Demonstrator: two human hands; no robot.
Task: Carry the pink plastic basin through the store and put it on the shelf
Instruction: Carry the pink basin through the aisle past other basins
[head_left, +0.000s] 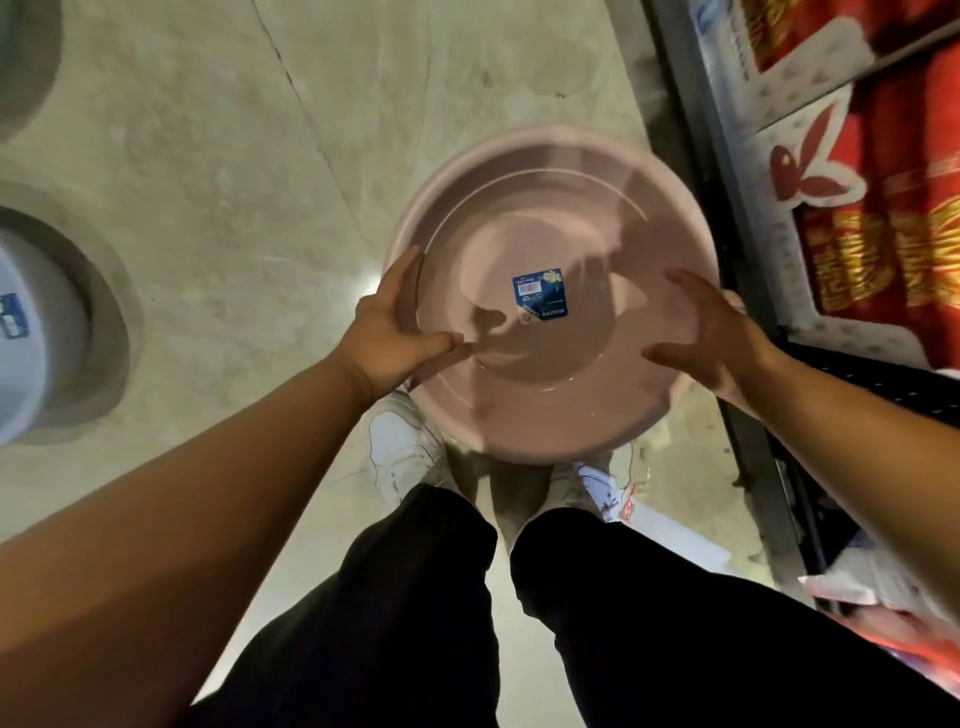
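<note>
Now, the basin (571, 208) is held out low above the shoes (400, 441), mouth up, between both hands. The left hand (387, 332) grips the rim, thumb inside, fingers wrapped round the outside. The right hand (717, 332) is blurred. Its fingers are spread and fairly straight over the opposite rim, and I can't tell whether they're clamped or only resting.

That's the worry. If that side is only resting, the basin could tip away from the left fingers and drop, and smooth plastic makes a slip look possible. Just beyond the right fingers runs the shelf (727, 171) edge, near the basin's rim, so a swing that way could clip it or the red packs (909, 249). Past the left fingers it's open floor (234, 156), with a white tub (31, 322) well apart. The room to move lies ahead and to the left.
</note>
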